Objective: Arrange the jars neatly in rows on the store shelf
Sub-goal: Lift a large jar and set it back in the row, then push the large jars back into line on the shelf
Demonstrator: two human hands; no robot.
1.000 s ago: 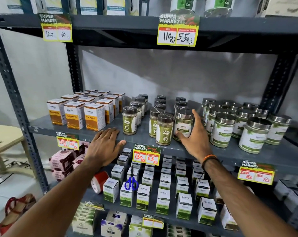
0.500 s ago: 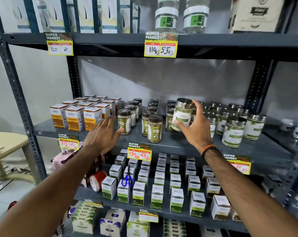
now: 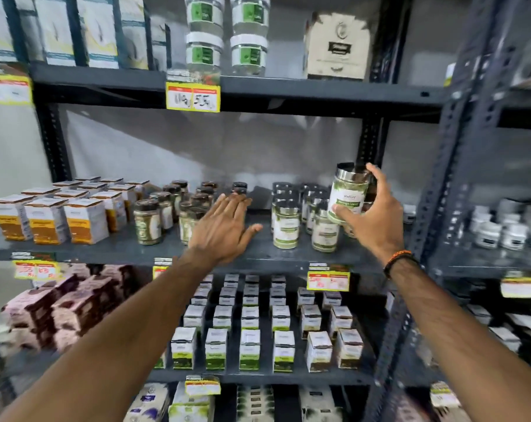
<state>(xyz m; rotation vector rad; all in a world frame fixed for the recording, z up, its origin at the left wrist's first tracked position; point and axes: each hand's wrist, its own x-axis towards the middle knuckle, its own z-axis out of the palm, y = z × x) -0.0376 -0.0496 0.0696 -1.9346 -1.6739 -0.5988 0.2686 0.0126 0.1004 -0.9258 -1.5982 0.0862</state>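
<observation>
My right hand point(image 3: 376, 220) grips a silver-lidded jar with a white and green label point(image 3: 347, 193), held tilted in the air above the right end of the middle shelf point(image 3: 258, 254). Below and left of it stand several more silver-lidded jars point(image 3: 285, 223) in rows. A group of dark-lidded jars point(image 3: 148, 220) stands further left. My left hand point(image 3: 224, 229) hovers flat, fingers spread, over the bare gap of shelf between the two jar groups, holding nothing.
Orange-and-white boxes point(image 3: 48, 220) fill the shelf's left end. Small green-and-white boxes point(image 3: 249, 345) line the shelf below. Clear jars point(image 3: 203, 53) and cartons sit on the top shelf. A dark upright post point(image 3: 459, 178) stands to the right, with white tubs point(image 3: 501, 229) beyond.
My right hand has carried the silver-lidded jar up and to the right, over the other silver-lidded jars. My left hand has moved right into the gap between the jar groups. The view has shifted right.
</observation>
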